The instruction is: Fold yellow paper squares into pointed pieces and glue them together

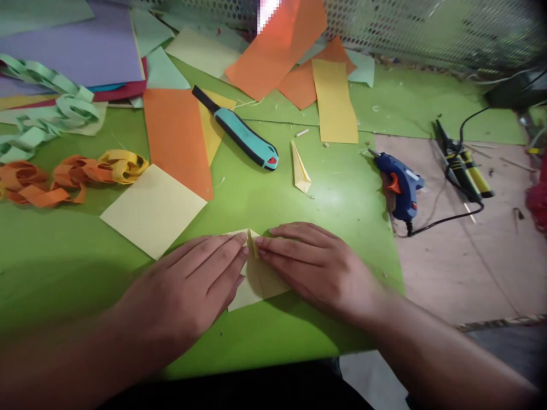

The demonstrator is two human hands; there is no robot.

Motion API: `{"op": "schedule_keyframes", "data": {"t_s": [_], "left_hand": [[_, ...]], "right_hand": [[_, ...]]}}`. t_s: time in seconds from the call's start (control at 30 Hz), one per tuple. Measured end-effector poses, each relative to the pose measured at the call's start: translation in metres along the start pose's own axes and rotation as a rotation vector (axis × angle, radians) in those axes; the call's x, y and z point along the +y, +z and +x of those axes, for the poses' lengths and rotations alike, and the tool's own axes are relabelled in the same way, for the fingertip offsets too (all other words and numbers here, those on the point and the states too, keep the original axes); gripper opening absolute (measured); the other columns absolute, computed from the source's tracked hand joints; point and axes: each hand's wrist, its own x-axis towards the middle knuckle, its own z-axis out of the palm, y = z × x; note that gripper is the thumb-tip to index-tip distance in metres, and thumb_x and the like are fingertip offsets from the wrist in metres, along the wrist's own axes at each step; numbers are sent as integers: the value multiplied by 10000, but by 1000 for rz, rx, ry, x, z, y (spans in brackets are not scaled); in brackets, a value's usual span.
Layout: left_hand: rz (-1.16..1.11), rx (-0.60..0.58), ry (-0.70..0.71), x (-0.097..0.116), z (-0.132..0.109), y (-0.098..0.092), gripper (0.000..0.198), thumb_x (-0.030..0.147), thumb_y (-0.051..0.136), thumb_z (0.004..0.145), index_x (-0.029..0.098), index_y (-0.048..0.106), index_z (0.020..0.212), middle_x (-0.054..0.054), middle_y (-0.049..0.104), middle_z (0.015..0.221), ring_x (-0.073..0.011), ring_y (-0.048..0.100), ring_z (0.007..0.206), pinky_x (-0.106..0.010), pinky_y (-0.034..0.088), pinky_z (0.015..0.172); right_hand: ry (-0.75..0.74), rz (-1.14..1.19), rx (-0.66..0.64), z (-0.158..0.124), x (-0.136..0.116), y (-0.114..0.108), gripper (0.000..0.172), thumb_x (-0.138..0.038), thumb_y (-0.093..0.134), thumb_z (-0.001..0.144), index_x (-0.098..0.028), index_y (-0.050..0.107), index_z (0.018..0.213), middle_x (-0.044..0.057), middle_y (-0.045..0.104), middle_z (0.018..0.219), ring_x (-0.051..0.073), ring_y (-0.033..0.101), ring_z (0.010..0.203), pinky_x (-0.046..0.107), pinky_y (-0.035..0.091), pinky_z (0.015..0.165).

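A pale yellow sheet of paper lies on the green table directly before me, its upper edges folded in toward a middle crease. My left hand covers its left side, fingertips closed on the fold near the top point. From the other side my right hand grips the right flap, fingers together and fingertips at the crease. Both palms hide much of the sheet. Beyond my left hand is a flat pale yellow square of paper. A narrow folded paper cone rests farther back.
Behind the cone lies a teal utility knife. Orange paper and a yellow strip are farther back. Paper chains occupy the left. At right are a blue glue gun with a cord and yellow-black pliers.
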Motion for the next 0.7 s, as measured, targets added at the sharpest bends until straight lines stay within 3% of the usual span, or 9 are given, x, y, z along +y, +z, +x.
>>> {"op": "schedule_keyframes", "data": {"t_s": [0.7], "left_hand": [[-109,-42,-26,-2,0,-1,526,136,638,996,114,570,1518,-204,616,1541,-387,627,1395,-593,594,1127]], "right_hand": [[4,-15,0,-1,-4,0,286,-108,676,981,-154,748,1253,97,752,1379,301,701,1276,512,631,1089]]}}
